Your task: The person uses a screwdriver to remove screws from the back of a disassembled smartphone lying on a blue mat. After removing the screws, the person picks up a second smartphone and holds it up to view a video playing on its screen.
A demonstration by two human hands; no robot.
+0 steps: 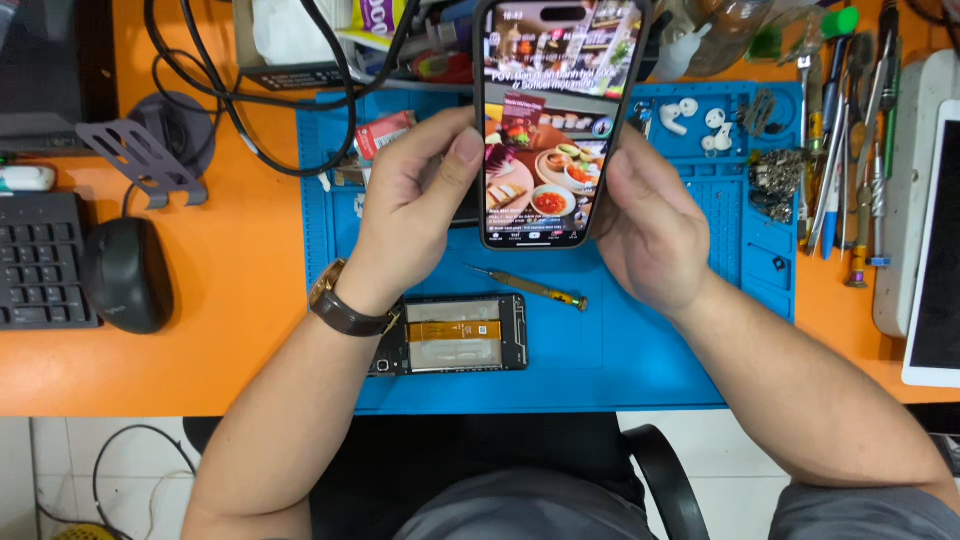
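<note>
Both hands hold up a smartphone (pixel 555 120) whose lit screen shows pictures of food. My left hand (pixel 415 205), with a brown-strapped watch on its wrist, grips the phone's left edge, thumb on the screen's side. My right hand (pixel 650 225) grips the right edge. Below them on the blue work mat (pixel 640 350) lies an opened phone part (pixel 455 335) with an orange flex cable showing, partly under my left forearm. A small yellow-handled screwdriver (pixel 530 288) lies on the mat between my wrists.
The orange desk (pixel 230 300) carries a black mouse (pixel 128 275), a keyboard (pixel 40 260), a grey stand (pixel 145 160) and black cables (pixel 250 90) on the left. Several hand tools (pixel 840 150), small metal parts (pixel 775 180), white earbuds (pixel 690 115) and a white tablet (pixel 935 240) are on the right.
</note>
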